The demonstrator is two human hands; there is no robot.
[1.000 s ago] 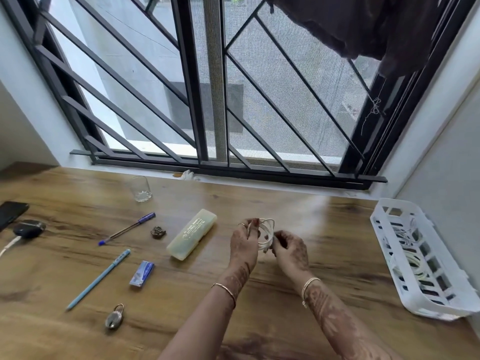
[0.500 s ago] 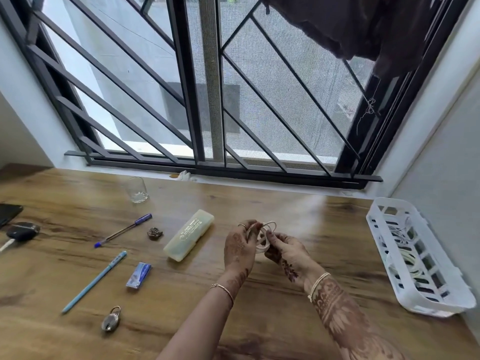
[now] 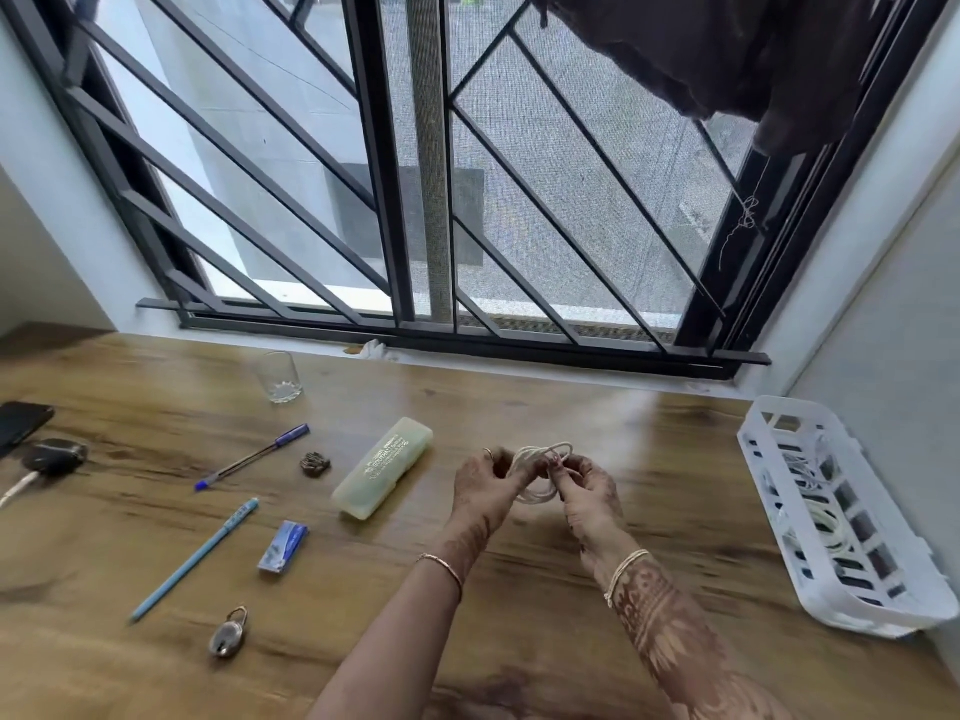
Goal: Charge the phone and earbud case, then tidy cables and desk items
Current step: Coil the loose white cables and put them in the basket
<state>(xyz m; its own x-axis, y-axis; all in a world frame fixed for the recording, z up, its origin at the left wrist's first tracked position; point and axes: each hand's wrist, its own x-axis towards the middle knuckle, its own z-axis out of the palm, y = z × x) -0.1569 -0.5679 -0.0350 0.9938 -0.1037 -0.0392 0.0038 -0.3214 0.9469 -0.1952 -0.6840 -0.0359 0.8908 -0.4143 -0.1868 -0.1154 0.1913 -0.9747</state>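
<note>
Wooden desk below a barred window — both hands hold one white cable coil.

Left hand and right hand are raised just above mid-desk, fingers curled and pinching the small coil between them; motion blur hides the exact finger placement. White basket lies at the right edge, well apart from the hands, with other coiled cables inside. At the far left lie a dark phone and, just beside it, a dark case with a white lead attached. Between them and the hands — two pens, a pencil box, a padlock and a glass.
</note>
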